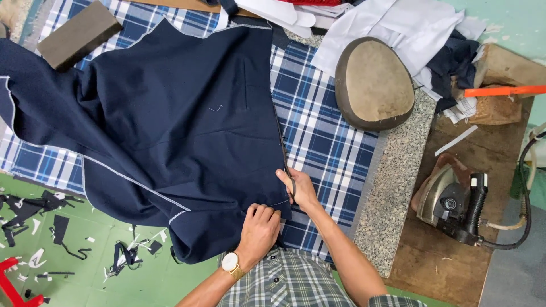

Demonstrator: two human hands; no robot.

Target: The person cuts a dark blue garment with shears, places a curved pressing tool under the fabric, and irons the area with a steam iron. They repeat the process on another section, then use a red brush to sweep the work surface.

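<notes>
A: Head view, looking down. Your left hand, the one with the wristwatch, lies with fingers curled and pressed flat on the lower edge of the navy fabric panel; it pins the cloth and does not grip it. Your right hand is just beyond those fingers, closed lightly on a thin dark strip that runs along the panel's right edge and away past your fingertips. Whether the strip is a trimmed sliver or a tool, the view does not show.

B: How would you handle this well?

A: As a judgement: keep your left fingers close beside the right ones so the edge stays taut, and keep the panel flat on the plaid cover under both hands, so that the edge does not wander.

B: And the count?

A: One navy panel, one strip, one watch. Well off past your right fingers: one iron on the wooden board, one oval pressing pad, one orange handle. Far beyond your left fingers, one grey block. Many dark offcuts lie on the green floor, outward of your left wrist.
</notes>
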